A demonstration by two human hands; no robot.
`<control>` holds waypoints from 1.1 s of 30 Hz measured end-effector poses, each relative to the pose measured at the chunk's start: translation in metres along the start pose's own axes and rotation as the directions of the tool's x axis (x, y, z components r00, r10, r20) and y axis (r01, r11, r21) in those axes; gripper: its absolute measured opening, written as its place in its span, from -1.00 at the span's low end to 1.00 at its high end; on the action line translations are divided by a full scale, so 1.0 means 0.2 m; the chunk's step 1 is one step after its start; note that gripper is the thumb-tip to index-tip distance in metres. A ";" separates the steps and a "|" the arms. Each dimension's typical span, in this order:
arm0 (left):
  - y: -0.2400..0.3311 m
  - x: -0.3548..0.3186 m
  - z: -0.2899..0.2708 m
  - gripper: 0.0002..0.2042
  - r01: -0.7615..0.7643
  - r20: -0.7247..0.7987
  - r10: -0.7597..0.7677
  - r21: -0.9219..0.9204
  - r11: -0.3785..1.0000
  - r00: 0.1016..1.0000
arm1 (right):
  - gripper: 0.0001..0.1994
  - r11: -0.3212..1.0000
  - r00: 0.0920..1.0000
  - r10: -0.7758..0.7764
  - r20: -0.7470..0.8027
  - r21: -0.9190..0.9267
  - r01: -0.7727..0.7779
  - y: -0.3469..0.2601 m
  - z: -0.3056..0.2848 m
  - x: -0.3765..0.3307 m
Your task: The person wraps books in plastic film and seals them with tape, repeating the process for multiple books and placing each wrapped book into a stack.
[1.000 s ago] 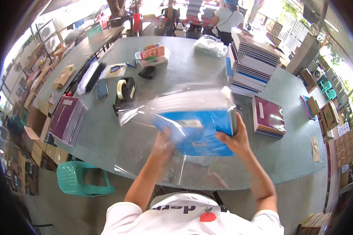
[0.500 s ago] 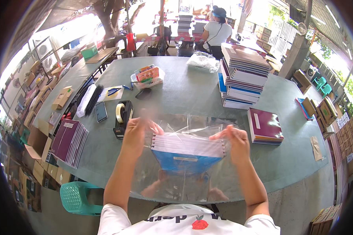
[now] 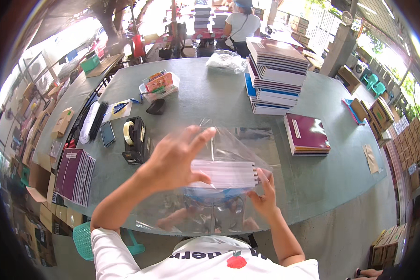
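We spread our left hand (image 3: 178,156) over white-paged, spiral-bound notebooks (image 3: 226,173) amid clear plastic film (image 3: 231,149); our right hand (image 3: 266,198) curls at their right end, probably steadying them, pinching or not we cannot tell. Leftward, a black tape dispenser (image 3: 135,148) sits handy on the grey-green surface (image 3: 205,95).

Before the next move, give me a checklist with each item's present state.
1. Spiral-bound bundle visible through clear plastic: ok, page edges and some blue show.
2. Plastic lying flat: not ok, it rises loosely above the bundle.
3. Left hand closed: not ok, its fingers are spread from the thumb.
4. Right hand at the bundle's right end: ok.
5. Right hand gripping plastic: cannot tell.
6. Maroon book stack clear of the right hand: ok.
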State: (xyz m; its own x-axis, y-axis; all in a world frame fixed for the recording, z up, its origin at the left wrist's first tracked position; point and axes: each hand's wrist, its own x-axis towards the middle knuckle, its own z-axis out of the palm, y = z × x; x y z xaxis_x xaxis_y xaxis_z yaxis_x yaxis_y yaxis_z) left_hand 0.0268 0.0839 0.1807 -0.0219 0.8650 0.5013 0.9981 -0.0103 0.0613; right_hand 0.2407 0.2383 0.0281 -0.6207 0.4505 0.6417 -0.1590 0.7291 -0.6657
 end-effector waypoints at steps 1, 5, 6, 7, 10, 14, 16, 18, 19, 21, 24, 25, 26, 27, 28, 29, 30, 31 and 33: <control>-0.01 0.00 -0.01 -0.63 0.063 0.093 -0.054 -0.102 0.993 0.994 | -0.45 1.000 1.000 0.004 -0.011 -0.004 -0.005 -0.01 -0.01 0.01; 0.07 -0.11 -0.14 -0.82 -0.242 0.496 0.294 -0.168 0.956 0.817 | -0.42 0.957 0.990 -0.054 0.132 -0.276 0.089 -0.16 -0.06 0.12; 0.14 -0.15 -0.23 -0.88 -0.362 0.561 0.447 -0.263 0.894 0.697 | -0.40 0.818 0.958 -0.159 0.239 -0.512 0.264 -0.22 -0.08 0.17; 0.19 -0.16 -0.32 -0.86 -0.339 0.560 0.518 -0.398 0.853 0.647 | -0.40 0.821 0.960 -0.154 0.232 -0.511 0.255 -0.25 -0.07 0.19; 0.15 -0.13 -0.44 -0.80 -0.315 0.401 0.533 -0.492 0.812 0.745 | -0.32 0.793 0.882 -0.175 0.438 -0.468 0.390 -0.29 -0.02 0.22; 0.04 -0.13 -0.34 -0.74 -0.357 0.301 0.284 0.227 0.906 0.910 | -0.35 0.870 0.842 -0.078 0.533 -0.376 0.319 -0.37 -0.01 0.28; 0.08 -0.18 -0.29 -0.71 -0.459 0.379 0.354 0.235 0.857 0.855 | -0.36 0.915 0.829 -0.030 0.558 -0.319 0.248 -0.37 -0.04 0.32; 0.14 -0.23 -0.28 -0.68 -0.420 0.649 0.491 -0.278 0.864 0.581 | -0.33 0.972 0.808 -0.052 0.587 -0.157 0.177 -0.34 -0.07 0.36; 0.12 -0.23 -0.30 -0.68 -0.421 0.648 0.497 -0.286 0.861 0.577 | -0.29 0.974 0.793 -0.036 0.608 -0.156 0.164 -0.34 -0.07 0.37; 0.03 -0.18 -0.35 -0.69 -0.122 0.407 0.563 -0.724 0.679 0.719 | -0.30 0.952 0.787 -0.003 0.617 -0.239 0.191 -0.34 -0.06 0.36; -0.11 -0.02 -0.38 -0.76 -0.268 0.347 0.283 -0.093 0.959 0.894 | -0.33 0.913 0.796 0.001 0.605 -0.326 0.246 -0.37 0.00 0.33; -0.18 0.02 -0.31 -0.74 -0.307 0.296 0.317 -0.082 0.948 0.901 | -0.36 0.900 0.812 0.001 0.584 -0.354 0.253 -0.37 0.02 0.31; -0.23 0.04 -0.27 -0.72 -0.343 0.248 0.348 -0.063 0.937 0.904 | -0.36 0.899 0.813 -0.011 0.583 -0.349 0.262 -0.38 0.04 0.30; -0.23 0.08 -0.21 -0.72 -0.348 0.244 0.352 -0.063 0.936 0.904 | -0.34 0.865 0.816 -0.028 0.577 -0.395 0.310 -0.37 0.05 0.28; -0.20 0.13 -0.15 -0.69 -0.425 0.257 0.449 -0.145 0.894 0.856 | -0.31 0.830 0.817 -0.044 0.574 -0.435 0.350 -0.36 0.06 0.27; -0.19 0.16 -0.12 -0.66 -0.493 0.261 0.541 -0.227 0.840 0.800 | -0.36 0.842 0.832 -0.044 0.553 -0.428 0.329 -0.37 0.07 0.26; -0.19 0.18 -0.11 -0.66 -0.493 0.262 0.544 -0.236 0.837 0.797 | -0.36 0.844 0.833 -0.035 0.553 -0.430 0.321 -0.36 0.07 0.26; -0.19 0.20 -0.11 -0.63 -0.321 0.443 0.517 -0.445 0.836 0.732 | -0.38 0.856 0.837 -0.043 0.545 -0.412 0.312 -0.36 0.07 0.25; -0.18 0.24 -0.23 -0.54 -0.110 0.652 0.496 -0.539 0.835 0.573 | -0.39 0.871 0.846 -0.047 0.532 -0.393 0.296 -0.37 0.07 0.26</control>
State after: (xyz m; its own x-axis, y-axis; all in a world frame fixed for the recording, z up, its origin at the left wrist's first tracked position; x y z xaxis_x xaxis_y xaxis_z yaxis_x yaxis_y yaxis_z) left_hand -0.0125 0.1026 0.2411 0.5209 0.8176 -0.2454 0.8046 -0.3743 0.4610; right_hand 0.2098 0.2002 0.1050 -0.9256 0.0724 0.3716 -0.0204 0.9706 -0.2398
